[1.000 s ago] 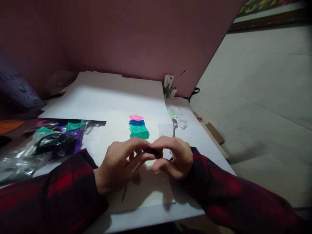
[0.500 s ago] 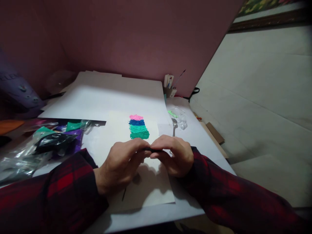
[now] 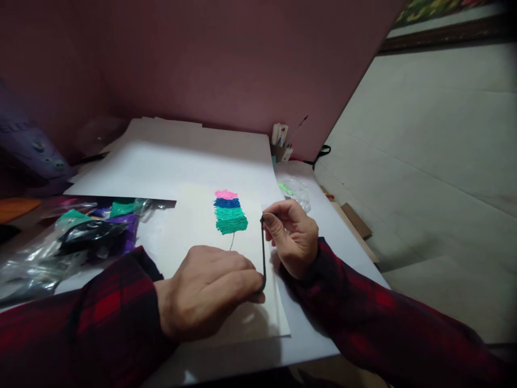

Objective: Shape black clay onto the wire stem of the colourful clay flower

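Between my two hands a thin black strip of what looks like modelling clay (image 3: 264, 250) is stretched almost upright. My left hand (image 3: 214, 288), closed, pinches its lower end above the cream sheet of paper (image 3: 194, 221). Thumb and fingers of my right hand (image 3: 293, 234) are closed on the upper end, near the sheet's right edge. On the sheet a textured block of colour (image 3: 231, 211) runs in bands of pink, dark blue and two greens. A thin dark line (image 3: 232, 241) leads down from the block and disappears behind my left hand.
Clear plastic bags (image 3: 48, 258) with black, green and purple contents lie at the left. Large white sheets (image 3: 173, 156) cover the back. Crumpled clear plastic (image 3: 299, 188) with a bright green bit lies beyond my right hand, and a pen holder (image 3: 280, 148) stands by the wall.
My hands were together with the black strip between them. They have moved apart, the right one up, the left one lower, and the strip is now longer and upright.
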Demonstrator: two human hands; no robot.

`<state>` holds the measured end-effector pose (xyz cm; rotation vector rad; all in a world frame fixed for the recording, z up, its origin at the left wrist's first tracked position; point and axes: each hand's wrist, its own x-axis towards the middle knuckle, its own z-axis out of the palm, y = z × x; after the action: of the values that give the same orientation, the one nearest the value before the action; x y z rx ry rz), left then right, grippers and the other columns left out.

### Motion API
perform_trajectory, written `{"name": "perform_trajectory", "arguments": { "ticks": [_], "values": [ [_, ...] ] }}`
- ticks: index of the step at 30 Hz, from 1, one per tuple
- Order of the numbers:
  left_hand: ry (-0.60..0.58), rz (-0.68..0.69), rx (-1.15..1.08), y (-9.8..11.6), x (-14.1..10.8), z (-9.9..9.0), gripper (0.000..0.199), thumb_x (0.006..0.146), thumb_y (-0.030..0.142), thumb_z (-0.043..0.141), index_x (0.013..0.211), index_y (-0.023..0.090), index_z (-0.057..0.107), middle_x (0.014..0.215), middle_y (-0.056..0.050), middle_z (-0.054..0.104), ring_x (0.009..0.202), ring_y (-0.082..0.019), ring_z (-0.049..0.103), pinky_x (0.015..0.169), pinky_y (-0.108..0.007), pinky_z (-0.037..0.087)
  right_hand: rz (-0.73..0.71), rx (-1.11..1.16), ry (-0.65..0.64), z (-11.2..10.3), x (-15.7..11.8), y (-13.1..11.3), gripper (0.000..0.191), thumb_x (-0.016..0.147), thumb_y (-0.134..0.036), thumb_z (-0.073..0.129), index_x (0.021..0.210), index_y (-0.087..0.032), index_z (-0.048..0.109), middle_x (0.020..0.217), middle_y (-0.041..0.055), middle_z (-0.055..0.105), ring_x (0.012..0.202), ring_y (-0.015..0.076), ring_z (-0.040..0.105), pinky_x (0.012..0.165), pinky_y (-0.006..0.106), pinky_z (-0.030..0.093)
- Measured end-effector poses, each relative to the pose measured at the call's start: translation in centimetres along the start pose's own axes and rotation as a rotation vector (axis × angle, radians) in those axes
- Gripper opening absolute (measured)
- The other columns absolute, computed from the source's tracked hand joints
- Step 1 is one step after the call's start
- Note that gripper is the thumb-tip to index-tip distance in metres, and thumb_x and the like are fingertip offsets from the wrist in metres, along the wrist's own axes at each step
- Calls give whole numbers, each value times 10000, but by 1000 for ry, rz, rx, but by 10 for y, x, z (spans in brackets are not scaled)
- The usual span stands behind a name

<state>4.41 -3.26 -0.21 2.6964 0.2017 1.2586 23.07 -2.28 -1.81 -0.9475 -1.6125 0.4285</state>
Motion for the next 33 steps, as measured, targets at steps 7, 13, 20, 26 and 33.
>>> {"name": "perform_trajectory", "arguments": {
  "ticks": [7, 13, 20, 26, 33],
  "values": [
    [18, -144, 107, 0, 0, 3, 185, 948, 147, 469, 815, 138, 598, 525, 23, 589, 454, -92, 521, 469, -196, 403, -153, 21, -88, -2, -2, -2, 81, 879, -209, 601, 947, -167, 611, 711, -3, 622, 582, 83, 577, 523, 217, 475],
    [152, -294, 89, 0, -4, 4, 120, 916, 249, 566, 816, 188, 590, 645, 14, 690, 520, -97, 609, 522, -206, 467, -380, 65, -192, -3, -3, -8, 156, 899, -199, 544, 1004, -129, 635, 791, 52, 638, 581, 97, 556, 520, 248, 473],
    [276, -460, 64, -6, -3, 8, 153, 840, 290, 656, 869, 175, 560, 607, 27, 645, 450, -85, 550, 427, -187, 451, -459, 121, -256, -3, -1, -10, 236, 924, -211, 461, 1042, -123, 646, 739, 63, 640, 689, 150, 611, 595, 297, 523],
    [148, -342, 18, -7, -2, 6, 60, 901, 171, 533, 904, 185, 591, 701, -5, 697, 555, -103, 635, 510, -192, 489, -453, 153, -200, 0, -4, -11, 230, 874, -87, 506, 1057, -154, 628, 789, 58, 663, 688, 134, 612, 577, 269, 516],
    [144, -384, 5, -6, -3, 7, 103, 909, 169, 499, 951, 212, 582, 645, 15, 638, 502, -117, 580, 465, -227, 455, -321, 69, -111, -2, -2, -7, 23, 826, -153, 652, 836, -157, 631, 684, 16, 606, 588, 108, 547, 513, 250, 453]
  ]
}}
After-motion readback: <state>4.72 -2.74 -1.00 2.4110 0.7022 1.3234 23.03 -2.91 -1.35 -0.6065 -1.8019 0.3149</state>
